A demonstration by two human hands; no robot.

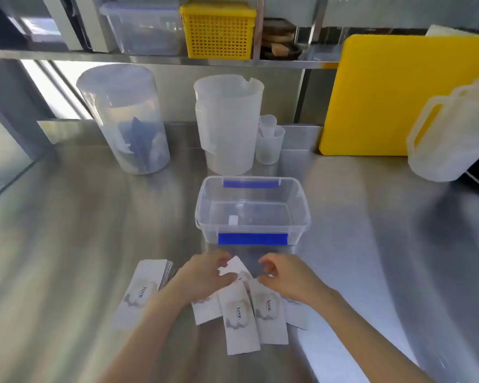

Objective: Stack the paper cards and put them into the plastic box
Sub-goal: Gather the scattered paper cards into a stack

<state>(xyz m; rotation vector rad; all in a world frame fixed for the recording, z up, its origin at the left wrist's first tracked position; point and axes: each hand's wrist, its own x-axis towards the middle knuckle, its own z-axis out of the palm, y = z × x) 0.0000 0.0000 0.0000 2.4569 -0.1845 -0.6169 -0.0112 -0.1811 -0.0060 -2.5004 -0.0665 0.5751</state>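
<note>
A clear plastic box (299, 200) with blue latches stands open on the steel counter, just beyond my hands. Several long white paper cards (239, 319) printed "love" lie fanned out on the counter in front of me. A neat stack of the same cards (143, 291) rests to their left. My left hand (205, 275) pinches the top end of one card (237, 265) between thumb and fingers, lifting its corner. My right hand (284, 277) hovers over the right cards with curled fingers, its fingertips touching a card's upper edge; whether it grips one is unclear.
Behind the box stand a lidded clear canister (125, 117), a translucent measuring jug (227, 125), small cups (270, 142), a yellow cutting board (398, 92) and a plastic jug (451, 131) at right. A shelf above holds a yellow basket (219, 29).
</note>
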